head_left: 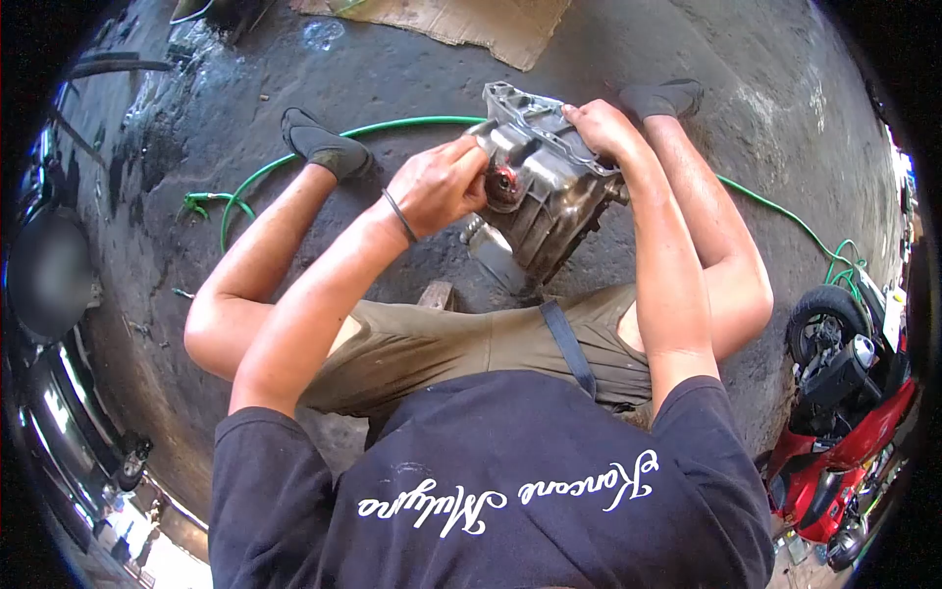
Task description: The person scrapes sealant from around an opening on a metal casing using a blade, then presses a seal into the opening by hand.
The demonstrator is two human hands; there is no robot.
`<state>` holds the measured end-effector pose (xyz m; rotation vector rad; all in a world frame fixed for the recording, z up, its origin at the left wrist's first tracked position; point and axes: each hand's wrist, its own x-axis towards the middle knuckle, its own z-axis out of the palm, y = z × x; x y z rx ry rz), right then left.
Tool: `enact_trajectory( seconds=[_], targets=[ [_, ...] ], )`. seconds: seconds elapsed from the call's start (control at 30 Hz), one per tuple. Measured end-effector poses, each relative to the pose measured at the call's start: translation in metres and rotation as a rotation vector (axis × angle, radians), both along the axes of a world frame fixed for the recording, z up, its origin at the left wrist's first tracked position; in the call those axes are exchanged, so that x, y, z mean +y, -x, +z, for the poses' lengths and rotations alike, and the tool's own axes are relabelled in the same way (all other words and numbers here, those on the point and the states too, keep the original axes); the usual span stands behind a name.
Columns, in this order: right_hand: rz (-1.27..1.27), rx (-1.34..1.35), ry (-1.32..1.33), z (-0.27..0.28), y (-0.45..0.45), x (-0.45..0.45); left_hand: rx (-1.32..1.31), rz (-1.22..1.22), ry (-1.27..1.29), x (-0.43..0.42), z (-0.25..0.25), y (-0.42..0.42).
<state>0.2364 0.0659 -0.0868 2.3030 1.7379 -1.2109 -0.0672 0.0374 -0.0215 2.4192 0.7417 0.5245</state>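
A greasy metal gearbox housing (pixel 549 187) stands tilted on the floor between my legs. Its upper side has a pale flanged rim, and a red-ringed round opening (pixel 504 181) shows on its left face. My left hand (pixel 439 188) is closed in a pinch against that face, beside the opening; what its fingers hold is hidden. With fingers wrapped over the flange, my right hand (pixel 606 131) grips the housing at its upper right. The housing's underside is partly hidden by its own bulk.
A green hose (pixel 392 122) runs behind the housing across the dark floor (pixel 432 59). Cardboard (pixel 481 25) lies at the far side. My feet rest on both sides of the housing. A red motorcycle (pixel 834 442) is at the right, and a small wooden block (pixel 437 295) sits near my lap.
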Motion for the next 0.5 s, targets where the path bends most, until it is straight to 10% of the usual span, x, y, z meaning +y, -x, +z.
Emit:
enact_trajectory(
  seconds=[0.5],
  targets=[
    [0.011, -0.040, -0.099, -0.008, -0.003, -0.005, -0.007, 0.089, -0.169, -0.016, 0.012, -0.001]
  ],
)
